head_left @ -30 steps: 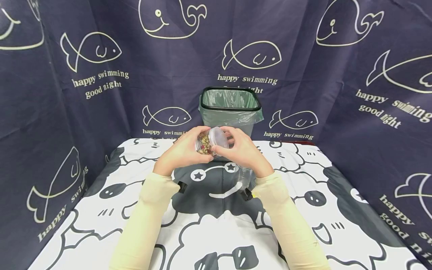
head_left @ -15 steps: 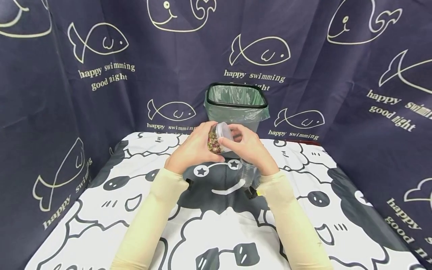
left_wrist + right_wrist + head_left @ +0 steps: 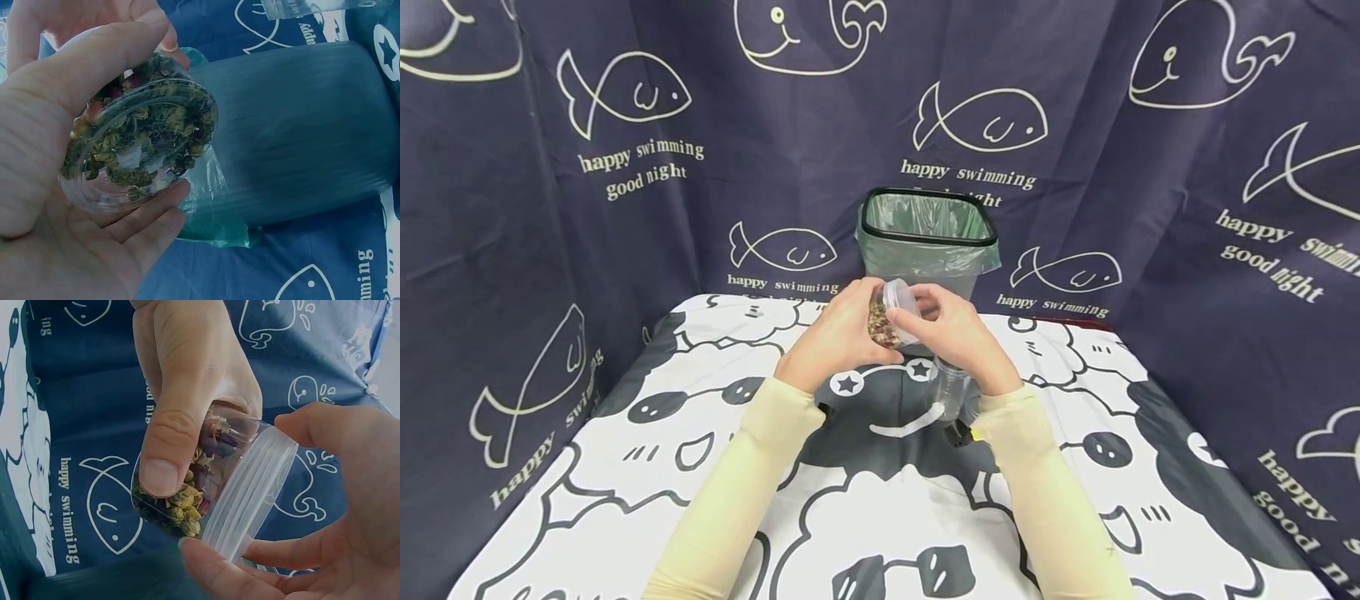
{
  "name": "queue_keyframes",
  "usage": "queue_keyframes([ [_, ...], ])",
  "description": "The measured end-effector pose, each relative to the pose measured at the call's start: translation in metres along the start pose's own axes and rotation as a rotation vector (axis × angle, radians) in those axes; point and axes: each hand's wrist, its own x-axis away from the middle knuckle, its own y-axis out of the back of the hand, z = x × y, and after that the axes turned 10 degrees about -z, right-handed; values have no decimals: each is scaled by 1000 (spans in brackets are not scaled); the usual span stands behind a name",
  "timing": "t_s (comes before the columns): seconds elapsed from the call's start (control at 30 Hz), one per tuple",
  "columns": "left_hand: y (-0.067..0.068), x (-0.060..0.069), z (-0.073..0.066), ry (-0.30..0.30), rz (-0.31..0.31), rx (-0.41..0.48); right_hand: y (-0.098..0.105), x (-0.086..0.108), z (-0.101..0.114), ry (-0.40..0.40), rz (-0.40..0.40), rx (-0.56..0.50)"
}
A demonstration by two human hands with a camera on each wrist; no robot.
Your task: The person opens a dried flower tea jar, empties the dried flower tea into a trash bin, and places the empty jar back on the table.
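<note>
Centrally, a tilted jar [image 3: 883, 324] of dried flowers [image 3: 185, 507] is clamped in the left hand [image 3: 838, 332], while the right hand [image 3: 953, 329] grips its lid [image 3: 250, 487]. Above stands a bin [image 3: 928, 257]; the backdrop [image 3: 820, 125] reads "happy swimming good night". Jar, hands and bin sit farther right in frame than a second ago.

A small, curtained-off booth is suggested. Fish-printed navy curtains [image 3: 842, 125] are hung around 3 sides of a cloth-covered table [image 3: 902, 512].
</note>
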Motion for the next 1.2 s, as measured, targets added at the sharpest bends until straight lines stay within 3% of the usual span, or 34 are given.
queue_keyframes([
  [0.37,-3,1,1,-10,-19,-5,0,0,-4,33,7,33],
  [0.63,-6,0,-3,-8,-35,-55,-7,-2,-7,85,-91,37],
  [1.2,-11,0,-9,-67,-97,-135,-12,-5,-10,42,-119,19],
])
